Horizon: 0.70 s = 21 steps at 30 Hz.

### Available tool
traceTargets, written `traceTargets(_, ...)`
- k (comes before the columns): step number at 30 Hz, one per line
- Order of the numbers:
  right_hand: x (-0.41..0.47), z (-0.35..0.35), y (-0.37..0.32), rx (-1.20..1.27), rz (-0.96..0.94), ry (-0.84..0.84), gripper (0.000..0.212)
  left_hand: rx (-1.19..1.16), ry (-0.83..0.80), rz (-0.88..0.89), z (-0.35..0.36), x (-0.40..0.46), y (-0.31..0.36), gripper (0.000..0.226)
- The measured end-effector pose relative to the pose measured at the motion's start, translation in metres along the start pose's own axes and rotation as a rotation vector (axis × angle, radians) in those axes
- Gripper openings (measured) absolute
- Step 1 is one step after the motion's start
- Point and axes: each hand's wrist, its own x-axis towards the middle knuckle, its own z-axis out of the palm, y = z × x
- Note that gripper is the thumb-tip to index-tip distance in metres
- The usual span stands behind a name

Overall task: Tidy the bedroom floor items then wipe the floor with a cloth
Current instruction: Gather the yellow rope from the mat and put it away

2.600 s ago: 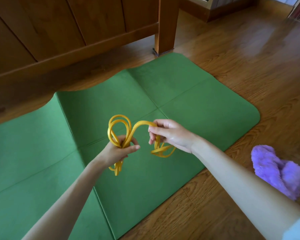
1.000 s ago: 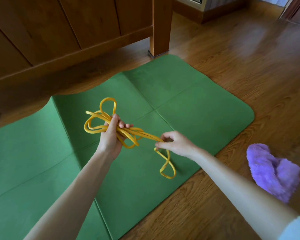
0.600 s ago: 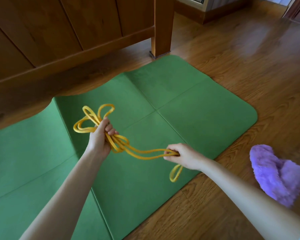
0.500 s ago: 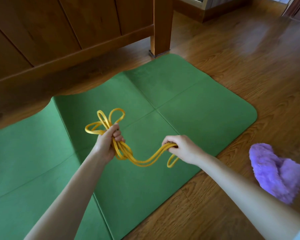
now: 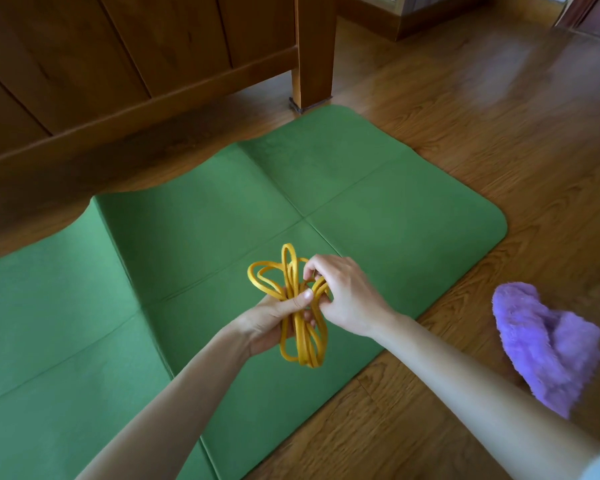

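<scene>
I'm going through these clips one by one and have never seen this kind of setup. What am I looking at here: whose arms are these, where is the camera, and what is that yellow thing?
There is no machine here: a person works with two bare hands, and the single camera sits on their head, looking forward and down. So the arms reaching in from the bottom are the wearer's own. The left hand holds a bundle of yellow cord gathered into loops, its thumb pressed across the middle. The right hand pinches strands at the same spot, so both have a grip on it. Below them a green folding mat lies on the wooden floor. A fluffy purple cloth lies on the floor to the right, untouched. Behind the mat stands wooden furniture with a leg.
</scene>
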Motion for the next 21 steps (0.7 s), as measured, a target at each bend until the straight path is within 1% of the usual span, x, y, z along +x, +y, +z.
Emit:
traceTargets(2,-0.003,0.000,0.001,0.021,0.004,-0.021,0.035,0.066,-0.028,0.004,0.003,0.002,-0.002,0.058)
traceTargets(4,-0.004,0.000,0.001,0.011,-0.012,-0.070,0.038,0.137,-0.033,-0.007,0.005,0.003,-0.001,0.051)
traceTargets(6,-0.005,-0.002,0.002,0.022,0.000,-0.143,0.040,0.201,-0.019,-0.051,0.006,0.001,-0.001,0.035)
traceTargets(9,-0.005,-0.005,0.007,0.070,0.005,-0.192,0.031,0.263,0.015,-0.088,0.006,-0.002,-0.006,0.016)
traceTargets(11,-0.006,-0.005,0.011,0.067,-0.016,-0.160,0.027,0.295,0.072,-0.055,0.005,-0.002,-0.009,0.009)
traceTargets(13,-0.007,-0.003,0.015,0.044,-0.020,-0.112,0.025,0.297,0.128,-0.020,0.004,-0.001,-0.011,0.009)
traceTargets(16,-0.006,-0.001,0.020,0.012,0.002,-0.014,0.023,0.288,0.131,0.005,0.004,0.000,-0.010,0.010)
traceTargets(19,-0.001,-0.002,0.024,0.033,0.045,0.051,0.022,0.160,0.095,0.001,0.006,-0.002,-0.012,0.008)
traceTargets(21,0.001,-0.002,0.027,0.093,0.110,0.074,0.021,0.068,0.111,0.013,0.005,-0.002,-0.014,0.007)
